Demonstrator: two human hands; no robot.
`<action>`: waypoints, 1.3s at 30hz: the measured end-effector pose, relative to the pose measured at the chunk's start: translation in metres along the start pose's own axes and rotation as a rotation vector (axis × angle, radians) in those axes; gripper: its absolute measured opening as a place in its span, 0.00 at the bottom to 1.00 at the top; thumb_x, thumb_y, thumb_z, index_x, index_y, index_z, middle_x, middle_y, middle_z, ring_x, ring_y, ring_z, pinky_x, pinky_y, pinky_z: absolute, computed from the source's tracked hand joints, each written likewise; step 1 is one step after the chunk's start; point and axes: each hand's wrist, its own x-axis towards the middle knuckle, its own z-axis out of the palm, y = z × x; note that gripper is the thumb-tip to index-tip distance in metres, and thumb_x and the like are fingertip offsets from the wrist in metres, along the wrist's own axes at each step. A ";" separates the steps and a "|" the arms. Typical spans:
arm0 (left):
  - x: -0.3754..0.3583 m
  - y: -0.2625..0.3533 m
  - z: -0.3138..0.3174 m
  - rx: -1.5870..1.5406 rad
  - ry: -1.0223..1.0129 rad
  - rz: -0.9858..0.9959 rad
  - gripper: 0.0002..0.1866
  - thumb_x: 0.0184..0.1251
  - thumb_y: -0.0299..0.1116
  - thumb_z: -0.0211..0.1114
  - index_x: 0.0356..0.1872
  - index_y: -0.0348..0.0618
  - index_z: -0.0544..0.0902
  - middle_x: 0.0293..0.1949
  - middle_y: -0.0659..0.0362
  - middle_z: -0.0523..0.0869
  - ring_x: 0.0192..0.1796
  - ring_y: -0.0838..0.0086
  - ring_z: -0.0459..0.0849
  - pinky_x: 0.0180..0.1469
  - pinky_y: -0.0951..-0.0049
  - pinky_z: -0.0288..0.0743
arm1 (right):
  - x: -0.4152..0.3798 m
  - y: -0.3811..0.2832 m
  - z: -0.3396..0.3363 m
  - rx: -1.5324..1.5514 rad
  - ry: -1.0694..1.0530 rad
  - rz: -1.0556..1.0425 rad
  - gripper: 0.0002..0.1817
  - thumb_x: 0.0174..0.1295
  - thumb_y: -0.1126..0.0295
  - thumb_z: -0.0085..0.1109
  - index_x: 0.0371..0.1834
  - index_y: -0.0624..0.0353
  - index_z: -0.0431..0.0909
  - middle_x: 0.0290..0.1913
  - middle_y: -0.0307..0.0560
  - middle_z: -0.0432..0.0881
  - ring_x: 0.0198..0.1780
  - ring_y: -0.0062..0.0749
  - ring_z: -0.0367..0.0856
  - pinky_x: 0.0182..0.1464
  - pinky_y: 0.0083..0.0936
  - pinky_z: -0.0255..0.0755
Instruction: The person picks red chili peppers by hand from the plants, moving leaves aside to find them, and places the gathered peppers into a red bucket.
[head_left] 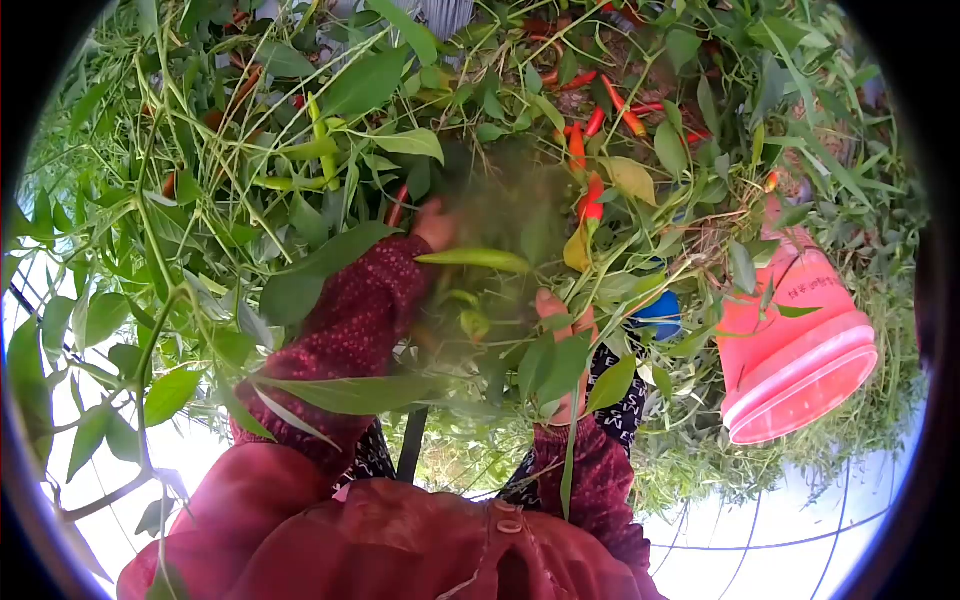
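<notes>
My left hand [435, 225], at the end of a dark red spotted sleeve, reaches into the pepper plants. Its fingers are hidden by foliage and a blurred patch, so their grip does not show. A red chili pepper [398, 205] hangs close by it, and a pale green chili pepper [475, 260] lies just below. My right hand [565, 325] is lower and to the right, behind green leaves [556, 370]. Its visible fingers point upward and are apart, with nothing seen between them. Above it hang an orange-yellow chili pepper [577, 248] and a red one [592, 200].
A pink bucket [795, 340] lies tipped among the plants at right, its mouth facing down toward me. A blue object [657, 316] is partly covered by leaves near my right hand. More red peppers [622, 106] hang at the top. Stems and leaves crowd the left side.
</notes>
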 end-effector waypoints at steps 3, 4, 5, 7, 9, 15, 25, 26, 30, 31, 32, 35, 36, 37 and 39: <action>-0.058 0.066 -0.005 -0.272 0.066 0.247 0.16 0.58 0.28 0.61 0.47 0.34 0.76 0.40 0.53 0.82 0.41 0.73 0.79 0.43 0.73 0.74 | 0.000 0.001 -0.003 0.066 -0.033 -0.048 0.10 0.59 0.73 0.56 0.44 0.60 0.72 0.32 0.32 0.72 0.31 0.13 0.67 0.30 0.12 0.61; -0.082 0.100 -0.006 -0.313 0.043 0.190 0.14 0.60 0.23 0.57 0.48 0.35 0.75 0.41 0.55 0.82 0.40 0.75 0.79 0.42 0.76 0.74 | 0.001 0.002 -0.003 0.059 -0.049 -0.050 0.10 0.59 0.74 0.56 0.43 0.60 0.72 0.32 0.32 0.72 0.31 0.13 0.67 0.30 0.12 0.61; -0.096 0.118 -0.008 -0.301 0.047 0.197 0.14 0.60 0.23 0.57 0.48 0.35 0.75 0.41 0.55 0.82 0.40 0.75 0.79 0.42 0.76 0.74 | 0.001 0.002 -0.003 0.072 -0.053 -0.050 0.10 0.59 0.74 0.56 0.43 0.60 0.72 0.32 0.32 0.72 0.31 0.13 0.67 0.30 0.12 0.61; -0.114 0.139 -0.010 -0.527 -0.102 0.216 0.13 0.60 0.22 0.57 0.47 0.35 0.74 0.40 0.55 0.82 0.39 0.74 0.80 0.43 0.76 0.75 | 0.004 0.003 -0.004 0.094 -0.086 -0.013 0.08 0.58 0.74 0.57 0.40 0.59 0.73 0.31 0.31 0.71 0.29 0.14 0.67 0.31 0.13 0.63; -0.117 0.145 -0.016 -0.616 -0.117 0.246 0.08 0.63 0.26 0.59 0.42 0.37 0.79 0.36 0.59 0.84 0.34 0.78 0.82 0.40 0.78 0.76 | 0.006 0.008 -0.013 0.143 -0.103 0.011 0.08 0.60 0.73 0.55 0.42 0.58 0.72 0.32 0.33 0.72 0.30 0.15 0.68 0.32 0.13 0.64; -0.110 0.133 -0.026 -0.166 -0.019 0.226 0.08 0.61 0.29 0.63 0.41 0.40 0.80 0.36 0.64 0.83 0.39 0.81 0.79 0.44 0.79 0.72 | 0.000 0.007 -0.010 0.560 0.033 0.320 0.13 0.64 0.68 0.49 0.51 0.55 0.68 0.42 0.43 0.74 0.36 0.21 0.72 0.33 0.14 0.69; -0.107 0.232 0.033 0.334 0.301 0.643 0.12 0.59 0.29 0.59 0.44 0.38 0.78 0.37 0.49 0.83 0.39 0.63 0.82 0.45 0.69 0.74 | 0.002 0.028 -0.034 0.367 -0.313 0.068 0.16 0.68 0.58 0.40 0.52 0.54 0.68 0.45 0.44 0.74 0.43 0.32 0.74 0.39 0.27 0.74; -0.110 0.252 0.046 0.244 0.190 0.730 0.12 0.59 0.30 0.58 0.44 0.40 0.78 0.38 0.49 0.83 0.39 0.62 0.82 0.45 0.67 0.74 | 0.000 0.022 -0.029 0.432 -0.307 0.058 0.17 0.68 0.58 0.39 0.52 0.54 0.68 0.44 0.44 0.74 0.42 0.33 0.74 0.39 0.29 0.74; -0.112 0.303 0.116 0.549 -0.027 0.985 0.15 0.63 0.33 0.55 0.48 0.37 0.75 0.40 0.47 0.82 0.42 0.59 0.82 0.48 0.67 0.74 | 0.009 0.039 -0.038 0.275 -0.329 0.046 0.17 0.69 0.56 0.39 0.51 0.54 0.69 0.44 0.43 0.75 0.39 0.28 0.74 0.37 0.27 0.74; -0.110 0.303 0.134 0.677 -0.129 0.903 0.17 0.64 0.35 0.53 0.50 0.36 0.73 0.41 0.45 0.81 0.44 0.55 0.81 0.49 0.65 0.74 | 0.011 0.045 -0.040 0.167 -0.318 0.023 0.17 0.69 0.56 0.39 0.51 0.53 0.69 0.44 0.42 0.75 0.39 0.25 0.74 0.36 0.25 0.74; -0.111 0.299 0.148 0.640 -0.245 0.809 0.18 0.65 0.36 0.51 0.51 0.35 0.72 0.43 0.44 0.81 0.45 0.54 0.80 0.50 0.62 0.73 | 0.010 0.050 -0.042 0.237 -0.280 0.083 0.17 0.69 0.56 0.39 0.52 0.53 0.69 0.43 0.41 0.75 0.34 0.22 0.74 0.33 0.22 0.73; -0.126 0.281 0.175 0.534 -0.379 0.800 0.19 0.66 0.36 0.49 0.53 0.36 0.70 0.44 0.44 0.80 0.46 0.52 0.79 0.49 0.60 0.72 | 0.007 0.046 -0.027 0.447 -0.072 0.275 0.16 0.69 0.55 0.39 0.52 0.51 0.68 0.40 0.37 0.75 0.27 0.17 0.73 0.26 0.16 0.69; -0.130 0.275 0.179 0.471 -0.403 0.879 0.18 0.66 0.36 0.48 0.54 0.38 0.70 0.43 0.44 0.80 0.45 0.51 0.79 0.49 0.60 0.73 | 0.007 0.057 -0.033 0.517 0.014 0.349 0.16 0.69 0.55 0.39 0.52 0.51 0.68 0.39 0.36 0.75 0.26 0.17 0.72 0.25 0.15 0.68; -0.130 0.273 0.179 0.472 -0.404 0.875 0.18 0.66 0.36 0.48 0.54 0.38 0.70 0.43 0.44 0.80 0.45 0.51 0.79 0.49 0.60 0.73 | 0.006 0.068 -0.039 0.590 0.108 0.416 0.16 0.69 0.55 0.38 0.52 0.50 0.68 0.38 0.35 0.76 0.25 0.16 0.71 0.24 0.13 0.67; -0.129 0.274 0.177 0.455 -0.525 0.923 0.17 0.67 0.35 0.47 0.54 0.42 0.70 0.40 0.45 0.80 0.43 0.50 0.79 0.48 0.59 0.72 | 0.017 0.096 -0.061 0.734 -0.446 0.232 0.17 0.70 0.55 0.38 0.52 0.52 0.68 0.41 0.36 0.75 0.32 0.20 0.73 0.30 0.18 0.70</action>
